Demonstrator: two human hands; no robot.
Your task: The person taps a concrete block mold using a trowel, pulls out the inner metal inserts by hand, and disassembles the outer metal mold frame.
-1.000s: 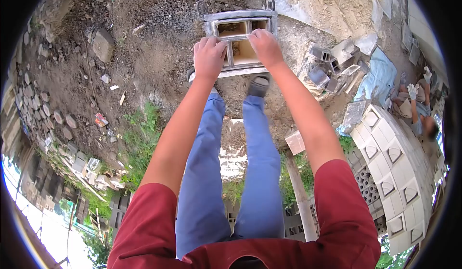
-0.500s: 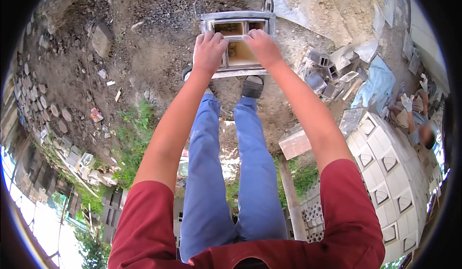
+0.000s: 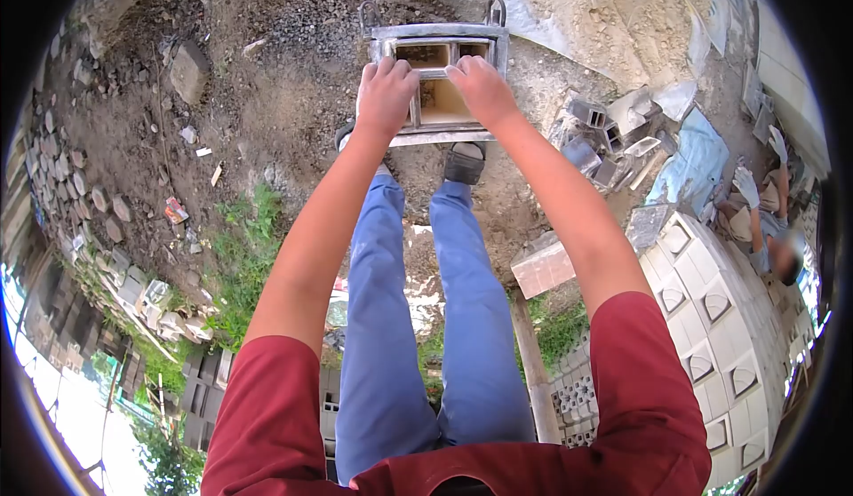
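A grey metal block mould [image 3: 437, 31] with several compartments and a loop handle at each far corner sits on the ground just past my feet. My left hand [image 3: 387, 96] is closed with its fingers curled over the mould's middle crossbar, left of centre. On the same bar, farther right, my right hand [image 3: 481, 89] is closed too. The undersides of the fingers are hidden. Pale, sandy-coloured inner walls show through the mould's openings. My right shoe [image 3: 464, 166] stands close to its near edge, and the left shoe is partly hidden by my arm.
Broken grey blocks [image 3: 591, 132] and a blue sheet [image 3: 697, 160] lie to the right. Beyond them is a sand pile [image 3: 613, 21]. Stacked pale blocks [image 3: 711, 318] stand near my right side, with a person in white gloves [image 3: 746, 187] behind. A reddish block [image 3: 544, 269] lies nearer.
My hands and the mould hold nearly the same place; my right hand has shifted very slightly left. The gloved hands of the person at right have moved a little.
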